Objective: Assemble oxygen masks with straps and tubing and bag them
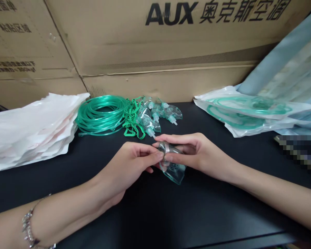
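Between both hands, above the black table [150,207], is a clear, green-tinted plastic oxygen mask [175,171] with a metal nose strip across it. My left hand [137,155] pinches its left side, thumb on the strip. From the right, my right hand [194,150] grips it with thumb in front and fingers behind. Part of the mask is hidden by the fingers. Just beyond lie several similar masks [148,119] with pale connectors. Beside them are a tangle of green elastic straps [133,117] and a coil of green tubing [103,116].
A stack of flat white packages [31,128] lies at left. At back right are clear packs with green tubing [246,110], near a light blue curtain [282,58]. A large cardboard box [155,45] stands behind the table. A blurred-out object [300,152] is at the right edge.
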`<state>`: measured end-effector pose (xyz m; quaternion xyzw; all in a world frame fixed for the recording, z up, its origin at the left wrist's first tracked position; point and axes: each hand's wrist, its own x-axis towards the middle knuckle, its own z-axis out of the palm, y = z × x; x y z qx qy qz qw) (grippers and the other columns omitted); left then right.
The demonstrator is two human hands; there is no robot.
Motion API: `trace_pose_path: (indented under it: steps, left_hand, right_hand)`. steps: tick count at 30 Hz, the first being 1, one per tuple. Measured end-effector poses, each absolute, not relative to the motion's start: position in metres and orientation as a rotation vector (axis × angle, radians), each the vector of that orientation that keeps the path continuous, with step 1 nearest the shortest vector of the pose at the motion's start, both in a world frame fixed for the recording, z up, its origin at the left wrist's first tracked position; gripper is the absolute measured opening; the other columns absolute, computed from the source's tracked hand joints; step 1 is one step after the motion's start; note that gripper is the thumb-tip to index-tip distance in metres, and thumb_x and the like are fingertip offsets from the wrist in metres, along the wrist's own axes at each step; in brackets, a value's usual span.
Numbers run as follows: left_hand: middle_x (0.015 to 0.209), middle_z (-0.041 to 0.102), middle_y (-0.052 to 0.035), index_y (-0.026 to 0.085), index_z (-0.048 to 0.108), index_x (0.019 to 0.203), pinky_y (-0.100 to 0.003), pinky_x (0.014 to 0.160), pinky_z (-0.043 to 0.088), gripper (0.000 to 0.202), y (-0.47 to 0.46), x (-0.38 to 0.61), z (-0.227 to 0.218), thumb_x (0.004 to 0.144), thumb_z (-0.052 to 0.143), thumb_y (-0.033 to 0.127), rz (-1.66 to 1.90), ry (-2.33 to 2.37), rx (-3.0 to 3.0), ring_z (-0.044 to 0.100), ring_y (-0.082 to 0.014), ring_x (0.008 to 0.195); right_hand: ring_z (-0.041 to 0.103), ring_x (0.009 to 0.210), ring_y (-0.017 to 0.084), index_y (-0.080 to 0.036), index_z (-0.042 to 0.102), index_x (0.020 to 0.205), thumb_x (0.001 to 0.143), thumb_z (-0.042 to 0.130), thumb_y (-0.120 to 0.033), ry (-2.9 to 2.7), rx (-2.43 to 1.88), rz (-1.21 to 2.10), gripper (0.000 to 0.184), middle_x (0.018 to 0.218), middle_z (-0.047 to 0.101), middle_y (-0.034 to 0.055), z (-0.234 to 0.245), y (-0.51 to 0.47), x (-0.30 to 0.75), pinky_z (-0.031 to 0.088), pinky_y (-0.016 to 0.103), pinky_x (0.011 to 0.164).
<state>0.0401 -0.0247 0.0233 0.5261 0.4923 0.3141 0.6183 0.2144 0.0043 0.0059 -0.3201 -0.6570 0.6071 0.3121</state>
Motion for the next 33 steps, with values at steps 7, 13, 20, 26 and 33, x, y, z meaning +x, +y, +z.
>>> trace_pose_path:
  steps: [7,13,20,26,33]
  left_hand:
    - [0.060,0.061,0.0015,0.016,0.069,0.063,-0.019,0.058,0.036,0.018,-0.022,0.040,0.017,0.075,0.057,0.017,0.743,1.135,1.225,0.051,-0.0080,0.062]
    - [0.065,0.063,0.0005,0.015,0.069,0.068,-0.020,0.062,0.039,0.013,-0.022,0.040,0.016,0.074,0.060,0.021,0.752,1.126,1.196,0.053,-0.0087,0.065]
    - [0.069,0.065,0.0013,0.014,0.067,0.070,-0.018,0.066,0.045,0.003,-0.020,0.042,0.019,0.069,0.065,0.016,0.834,1.077,1.270,0.057,-0.0086,0.066]
    - [0.070,0.067,0.0020,0.015,0.066,0.071,-0.016,0.065,0.046,0.002,-0.016,0.038,0.023,0.070,0.064,0.014,0.940,1.037,1.426,0.060,-0.0083,0.067]
    - [0.069,0.067,0.0040,0.018,0.054,0.081,-0.016,0.062,0.047,0.021,-0.016,0.036,0.022,0.066,0.068,0.013,0.979,1.017,1.413,0.061,-0.0080,0.065]
  right_hand:
    - [0.064,0.083,0.016,-0.020,0.061,0.111,0.075,0.062,-0.020,-1.949,-0.844,1.266,0.036,0.101,0.064,0.0036,0.004,0.002,0.210,0.054,0.027,0.069]
    - [0.061,0.080,0.017,-0.018,0.062,0.109,0.075,0.061,-0.022,-1.985,-0.889,1.075,0.034,0.093,0.063,0.0052,0.005,-0.002,0.210,0.053,0.029,0.067]
    - [0.057,0.067,0.010,-0.018,0.056,0.094,0.070,0.067,-0.022,-1.775,-0.864,1.309,0.026,0.084,0.056,-0.0001,0.009,0.003,0.214,0.050,0.023,0.060]
    - [0.052,0.073,0.008,-0.016,0.052,0.077,0.072,0.066,-0.024,-1.784,-0.798,1.406,0.017,0.080,0.052,-0.0004,0.013,0.007,0.216,0.045,0.020,0.065]
    - [0.049,0.065,0.009,-0.013,0.057,0.071,0.073,0.064,-0.026,-1.945,-0.810,1.497,0.015,0.071,0.053,-0.0007,0.019,0.008,0.219,0.041,0.021,0.060]
